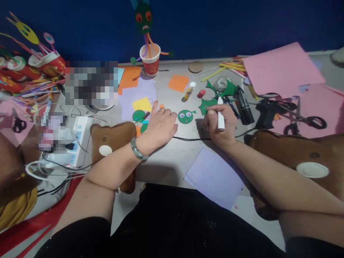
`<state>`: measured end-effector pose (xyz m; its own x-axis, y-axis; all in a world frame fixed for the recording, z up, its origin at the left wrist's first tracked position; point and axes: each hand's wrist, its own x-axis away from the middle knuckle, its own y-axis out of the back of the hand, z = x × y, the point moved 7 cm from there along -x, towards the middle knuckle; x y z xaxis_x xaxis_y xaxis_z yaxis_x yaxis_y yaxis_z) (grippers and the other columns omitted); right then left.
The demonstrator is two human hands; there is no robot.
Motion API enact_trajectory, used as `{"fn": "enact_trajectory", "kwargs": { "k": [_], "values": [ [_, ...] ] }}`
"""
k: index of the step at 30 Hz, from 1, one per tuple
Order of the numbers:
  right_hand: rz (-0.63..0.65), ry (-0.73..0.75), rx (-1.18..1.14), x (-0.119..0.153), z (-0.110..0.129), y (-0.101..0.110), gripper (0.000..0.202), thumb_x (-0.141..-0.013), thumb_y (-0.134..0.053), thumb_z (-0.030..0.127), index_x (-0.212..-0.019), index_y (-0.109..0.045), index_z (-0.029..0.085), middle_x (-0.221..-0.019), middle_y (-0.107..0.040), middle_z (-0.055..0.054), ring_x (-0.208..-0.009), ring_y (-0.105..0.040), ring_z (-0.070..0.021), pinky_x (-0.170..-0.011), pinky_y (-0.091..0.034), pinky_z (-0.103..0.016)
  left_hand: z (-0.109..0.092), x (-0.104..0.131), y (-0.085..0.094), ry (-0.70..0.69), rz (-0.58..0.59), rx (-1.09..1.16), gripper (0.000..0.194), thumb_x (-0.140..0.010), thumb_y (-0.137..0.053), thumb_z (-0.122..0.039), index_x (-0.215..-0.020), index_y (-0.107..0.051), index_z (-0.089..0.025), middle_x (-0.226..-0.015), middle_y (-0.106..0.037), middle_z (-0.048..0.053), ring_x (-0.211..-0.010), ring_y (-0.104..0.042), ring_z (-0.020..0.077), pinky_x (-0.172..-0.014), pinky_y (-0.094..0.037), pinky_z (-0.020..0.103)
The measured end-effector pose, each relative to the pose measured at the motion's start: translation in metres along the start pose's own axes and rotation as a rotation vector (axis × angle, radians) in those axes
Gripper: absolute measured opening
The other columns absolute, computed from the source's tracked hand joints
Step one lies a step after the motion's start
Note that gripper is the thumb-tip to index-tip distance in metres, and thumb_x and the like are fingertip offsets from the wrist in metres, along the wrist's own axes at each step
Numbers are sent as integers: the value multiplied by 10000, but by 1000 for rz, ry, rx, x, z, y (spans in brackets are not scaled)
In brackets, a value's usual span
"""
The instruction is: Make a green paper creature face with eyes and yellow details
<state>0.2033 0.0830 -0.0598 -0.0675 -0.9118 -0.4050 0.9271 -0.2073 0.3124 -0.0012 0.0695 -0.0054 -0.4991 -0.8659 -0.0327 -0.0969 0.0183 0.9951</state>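
Marker [220, 123] is grasped in the right hand [228, 122], beside a green face [185, 116] lying between both hands. The left hand [162, 125] rests palm down, released, fingers loosely spread. A red cup [151, 67] stands near the far edge of the counter [168, 157].

- This looks like a craft place, with a pale grey table [166, 157] up against a dark blue wall [204, 28].
- Big pink paper sheets [282, 70] and a square light purple paper [215, 177] lie on it.
- There are black-handled metal scissors [317, 122], a yellow and white glue stick [189, 92] and a white marker pen [220, 120].
- A red and white paper cup [151, 67] holds up a green paper head with orange eyes [143, 22].
- A yellow paper face [27, 33] pokes up over more red paper cups [55, 63] at the left.
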Motion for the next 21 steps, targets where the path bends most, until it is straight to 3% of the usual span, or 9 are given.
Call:
{"fn": "enact_trajectory", "kwargs": {
  "k": [14,21],
  "values": [
    [31,83,99,2,12,-1,226,-1028,-586,540,-1018,-647,322,-636,-600,25,-501,-599,-198,-534,-492,-395,1,0,-1,0,18,9,273,-1002,-530,-258,-1061,-763,-128,-1029,-763,146,-1096,-696,336,-1284,-269,730],
    [45,109,140,1,17,1,117,-998,-634,421,-1017,-658,308,-743,-664,1,-574,-614,-201,-599,-513,-396,1,0,-1,-1,42,-3,293,-1013,-525,-262,-1102,-762,-115,-1063,-764,148,-1126,-696,325,-1309,-248,710]
  ]
}}
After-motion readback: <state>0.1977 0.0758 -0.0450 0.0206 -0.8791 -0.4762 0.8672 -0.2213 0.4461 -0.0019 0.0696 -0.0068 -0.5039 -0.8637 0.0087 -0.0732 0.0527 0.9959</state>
